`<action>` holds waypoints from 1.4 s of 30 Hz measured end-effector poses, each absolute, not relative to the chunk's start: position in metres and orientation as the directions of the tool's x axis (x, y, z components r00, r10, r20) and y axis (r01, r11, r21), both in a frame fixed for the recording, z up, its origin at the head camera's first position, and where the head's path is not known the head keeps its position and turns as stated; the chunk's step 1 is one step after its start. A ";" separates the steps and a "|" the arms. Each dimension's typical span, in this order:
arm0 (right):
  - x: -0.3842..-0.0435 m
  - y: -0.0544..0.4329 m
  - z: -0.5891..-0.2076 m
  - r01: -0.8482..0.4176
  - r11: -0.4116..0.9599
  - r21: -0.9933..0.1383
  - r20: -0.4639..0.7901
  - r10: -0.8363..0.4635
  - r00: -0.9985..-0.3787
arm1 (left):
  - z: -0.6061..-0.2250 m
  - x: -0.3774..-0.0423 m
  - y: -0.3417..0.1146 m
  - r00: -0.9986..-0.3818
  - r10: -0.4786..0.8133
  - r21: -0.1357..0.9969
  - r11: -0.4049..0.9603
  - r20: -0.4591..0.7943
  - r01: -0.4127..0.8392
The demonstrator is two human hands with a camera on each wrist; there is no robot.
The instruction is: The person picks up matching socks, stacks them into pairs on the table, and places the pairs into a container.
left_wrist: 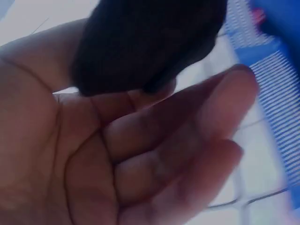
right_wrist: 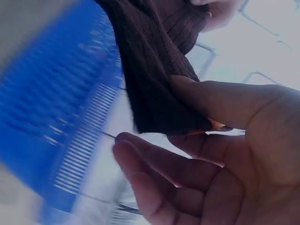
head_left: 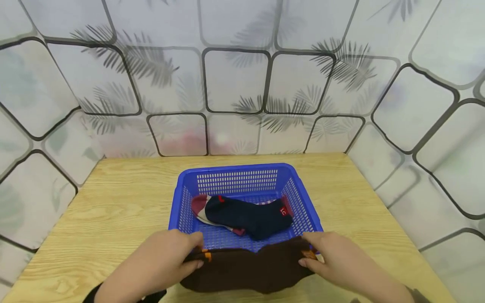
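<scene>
A dark brown sock (head_left: pixel 250 269) with orange patches is stretched sideways between both hands, in front of the blue basket (head_left: pixel 176 210). My left hand (head_left: pixel 163 259) pinches its left end between thumb and index finger. At the other end my right hand (head_left: pixel 337 259) pinches the sock near an orange patch. In the right wrist view the brown sock (right_wrist: pixel 154 70) shows ribbed knit, and the lower fingers stay loosely bent below it. Inside the basket lie a navy sock (head_left: pixel 246 214) with a red label and, partly under it, a pink and cream sock (head_left: pixel 198 206).
The basket stands on a light wood-grain table (head_left: pixel 125 202), its slotted far wall toward the back. Behind and at both sides rise walls (head_left: pixel 238 80) covered in a pattern of dark rounded outlines and grey leaves.
</scene>
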State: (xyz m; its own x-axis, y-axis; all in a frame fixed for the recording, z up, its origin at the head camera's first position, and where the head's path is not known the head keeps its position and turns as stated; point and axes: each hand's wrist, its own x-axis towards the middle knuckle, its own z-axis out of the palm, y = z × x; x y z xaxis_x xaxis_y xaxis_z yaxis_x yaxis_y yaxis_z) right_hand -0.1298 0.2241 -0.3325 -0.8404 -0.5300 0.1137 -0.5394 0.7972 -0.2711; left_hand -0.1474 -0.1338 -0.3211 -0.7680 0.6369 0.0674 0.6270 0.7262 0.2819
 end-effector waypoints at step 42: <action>-0.303 0.152 -0.388 -0.161 0.985 0.066 -0.396 -0.122 -0.910 | -0.393 -0.317 -0.079 -0.920 0.257 0.379 0.916 -0.297 0.134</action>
State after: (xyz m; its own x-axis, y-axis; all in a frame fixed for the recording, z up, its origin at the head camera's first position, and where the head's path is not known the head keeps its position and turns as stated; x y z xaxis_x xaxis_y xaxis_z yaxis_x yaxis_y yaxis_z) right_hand -0.3029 0.1515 -0.3884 -0.9100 -0.1220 -0.3962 -0.1607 0.9848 0.0659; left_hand -0.3167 -0.0785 -0.3927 -0.9197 0.2571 -0.2968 0.1336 0.9156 0.3793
